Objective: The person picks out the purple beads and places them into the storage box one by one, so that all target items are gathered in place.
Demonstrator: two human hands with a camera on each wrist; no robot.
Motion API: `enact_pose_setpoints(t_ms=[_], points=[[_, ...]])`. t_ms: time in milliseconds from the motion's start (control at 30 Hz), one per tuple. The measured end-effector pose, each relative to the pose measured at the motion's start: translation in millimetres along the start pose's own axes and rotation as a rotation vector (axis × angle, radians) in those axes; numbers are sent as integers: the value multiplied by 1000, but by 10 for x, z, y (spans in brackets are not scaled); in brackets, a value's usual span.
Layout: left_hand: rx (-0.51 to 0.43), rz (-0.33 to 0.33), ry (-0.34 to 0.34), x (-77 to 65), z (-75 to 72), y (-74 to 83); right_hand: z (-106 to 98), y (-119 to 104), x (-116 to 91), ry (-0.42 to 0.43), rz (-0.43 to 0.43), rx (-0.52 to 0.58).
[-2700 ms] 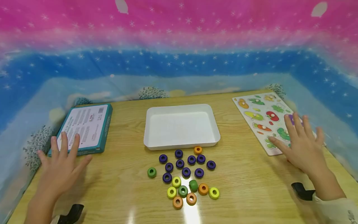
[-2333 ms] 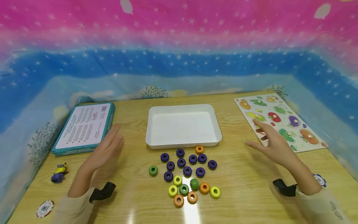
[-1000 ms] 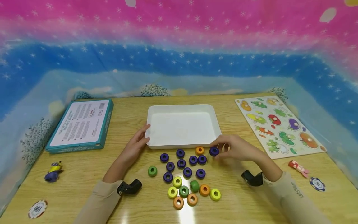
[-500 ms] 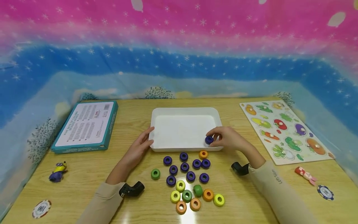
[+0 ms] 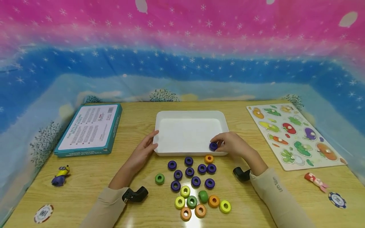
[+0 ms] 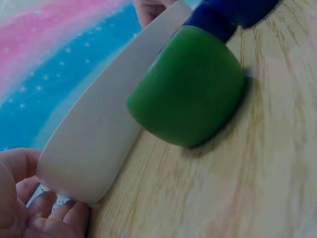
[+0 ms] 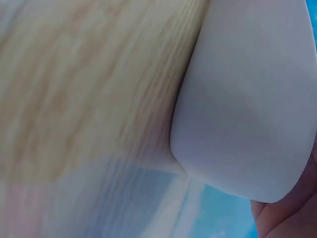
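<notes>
At 8 o'clock from the tray I have a white poker chip marked 100 [image 5: 43, 213]; nearer 9, a small yellow-and-purple figurine [image 5: 60, 176]. At 9 lies a flat teal box with a white printed label [image 5: 88, 128].

Next comes the person's bare left hand [image 5: 141, 152], grasping the tray between 8 and 9, thumb and fingers curled around its wall. This shallow white rectangular tray [image 5: 182, 134] sits on the pale wood-grain table [image 5: 137, 120].

Towards 6 o'clock, just outside the tray, I see loose, glossy ring beads: nine dark purple [image 5: 189, 175], three green [image 5: 203, 196], three yellow [image 5: 225, 211] and four orange [image 5: 209, 161].

The bare right hand [image 5: 235, 144] pinches another dark-purple ring bead [image 5: 211, 148] inside the tray at 4 o'clock; I cannot tell whether the bead touches the floor.

At 3 o'clock I see a pale puzzle board with coloured vegetable pieces [image 5: 293, 134]. Towards 4 lie a red-and-pink figurine [image 5: 316, 181] and, beyond it, a blue-and-white poker chip [image 5: 337, 200].
</notes>
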State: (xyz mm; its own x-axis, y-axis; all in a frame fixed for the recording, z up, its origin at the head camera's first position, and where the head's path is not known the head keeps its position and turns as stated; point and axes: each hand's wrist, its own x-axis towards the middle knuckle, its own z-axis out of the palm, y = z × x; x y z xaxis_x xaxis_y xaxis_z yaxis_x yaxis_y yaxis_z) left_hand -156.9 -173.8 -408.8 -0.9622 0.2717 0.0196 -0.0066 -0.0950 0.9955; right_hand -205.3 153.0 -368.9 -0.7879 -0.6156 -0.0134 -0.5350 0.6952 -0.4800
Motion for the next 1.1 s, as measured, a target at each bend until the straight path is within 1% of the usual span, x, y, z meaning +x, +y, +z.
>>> enact_pose_setpoints(t_ms=[100,200,300,400,467,533,600,633,700,800,900,967,1100], points=[[3,-1,6,-4,-5,2,2,-4,12,-6,3,14],[12,-8,4,6,7,-2,-21,7,-22,-13,15,42],[21,-17,6,4,10,1,-78,8,-76,4,20,56],[22,-21,8,-1,5,1,-160,-21,-143,68,-14,53],[22,-22,8,-4,2,3,-208,-47,-184,120,-63,49],[19,-18,6,-4,0,4,-236,-80,-223,140,-119,65],[22,-20,6,1,5,9,-242,-112,-263,105,-165,103],[24,-18,5,0,3,12,-236,-131,-278,73,-183,117],[26,-16,4,1,0,15,-212,-166,-306,-21,-201,156],[29,-18,6,1,-3,16,-158,-194,-347,-166,-193,183],[24,-20,9,0,-7,11,-102,-208,-366,-267,-175,201],[21,-22,9,0,-8,9,-72,-216,-372,-307,-170,202],[24,-23,9,4,-6,10,-26,-229,-363,-322,-174,181]])
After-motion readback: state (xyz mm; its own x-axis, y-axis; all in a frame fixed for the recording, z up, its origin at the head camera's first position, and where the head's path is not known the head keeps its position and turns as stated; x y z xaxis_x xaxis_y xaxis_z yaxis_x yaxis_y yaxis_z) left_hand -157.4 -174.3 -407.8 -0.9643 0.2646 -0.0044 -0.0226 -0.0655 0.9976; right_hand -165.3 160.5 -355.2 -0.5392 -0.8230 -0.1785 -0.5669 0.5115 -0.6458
